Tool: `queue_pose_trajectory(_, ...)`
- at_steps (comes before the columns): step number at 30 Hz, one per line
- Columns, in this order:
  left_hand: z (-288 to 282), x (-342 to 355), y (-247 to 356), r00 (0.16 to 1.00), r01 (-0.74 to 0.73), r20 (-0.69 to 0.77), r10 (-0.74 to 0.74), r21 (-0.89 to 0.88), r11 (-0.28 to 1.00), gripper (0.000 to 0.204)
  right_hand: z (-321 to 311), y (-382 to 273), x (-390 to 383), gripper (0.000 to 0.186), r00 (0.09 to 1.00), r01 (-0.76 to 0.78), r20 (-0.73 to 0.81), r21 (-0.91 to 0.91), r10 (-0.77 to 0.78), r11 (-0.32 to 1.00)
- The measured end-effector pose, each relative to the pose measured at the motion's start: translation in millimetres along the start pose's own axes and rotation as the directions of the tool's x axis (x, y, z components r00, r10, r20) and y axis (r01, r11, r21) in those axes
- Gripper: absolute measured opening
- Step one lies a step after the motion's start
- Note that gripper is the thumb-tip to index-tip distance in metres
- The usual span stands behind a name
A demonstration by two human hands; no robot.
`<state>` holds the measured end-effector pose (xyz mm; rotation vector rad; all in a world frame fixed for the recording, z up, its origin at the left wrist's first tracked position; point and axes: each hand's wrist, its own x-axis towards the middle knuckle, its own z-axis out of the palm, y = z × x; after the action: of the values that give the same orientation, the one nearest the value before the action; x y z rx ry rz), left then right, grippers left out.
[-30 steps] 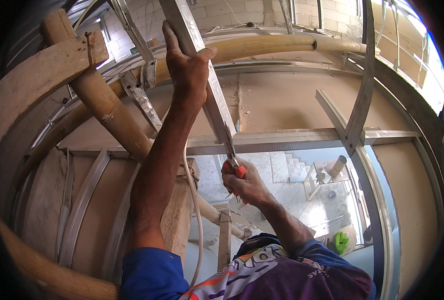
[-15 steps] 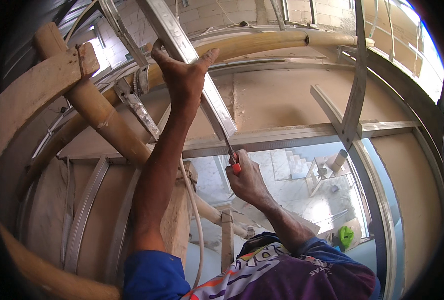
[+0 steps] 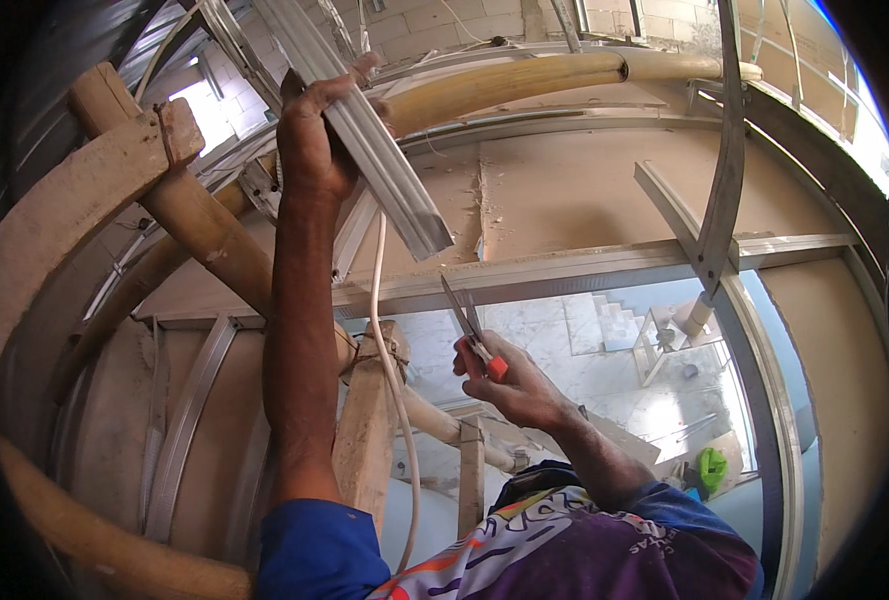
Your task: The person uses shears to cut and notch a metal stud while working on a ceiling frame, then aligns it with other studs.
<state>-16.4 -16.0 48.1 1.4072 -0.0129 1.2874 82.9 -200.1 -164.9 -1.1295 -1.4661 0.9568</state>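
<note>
The left hand is wrapped around a grooved metal channel, whose long axis slants from upper left down to a free end at lower right, near a metal crossbar. Below that end, the right hand is curled around red-handled snips; their parted blades point up and leftward, clear of the channel.

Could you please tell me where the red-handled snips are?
In the head view, the snips are in the right hand, near the centre, below the held metal channel.
</note>
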Motion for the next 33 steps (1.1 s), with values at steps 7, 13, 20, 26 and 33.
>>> queue_pose_trajectory(7, 7, -12, -3, 0.998, 0.059, 0.014, -0.057, -0.273, 0.96, 0.027, -1, -8, 1, 0.032, 0.991, -0.011, 0.129, 0.332, -0.034, 0.943)
queue_pose_trajectory(13, 3, -14, -8, 0.989, 0.074, 0.143, -0.042, -0.224, 0.972, 0.023, 3, -12, 8, 0.035, 0.991, 0.046, 0.108, 0.269, -0.077, 0.962)
queue_pose_trajectory(20, 11, -16, -9, 0.997, 0.034, 0.078, -0.023, -0.142, 0.989, 0.02, -2, -24, 10, 0.034, 0.989, 0.142, 0.024, 0.066, -0.144, 0.988)
queue_pose_trajectory(26, 15, -14, -10, 0.997, -0.003, -0.081, 0.007, 0.061, 0.998, 0.029, -7, -28, 15, 0.031, 0.979, 0.178, -0.102, 0.018, -0.175, 0.984)
queue_pose_trajectory(33, 17, -13, -11, 0.993, -0.021, -0.115, 0.039, 0.149, 0.989, 0.03, -12, -27, 20, 0.031, 0.989, 0.133, -0.059, -0.023, -0.134, 0.991)
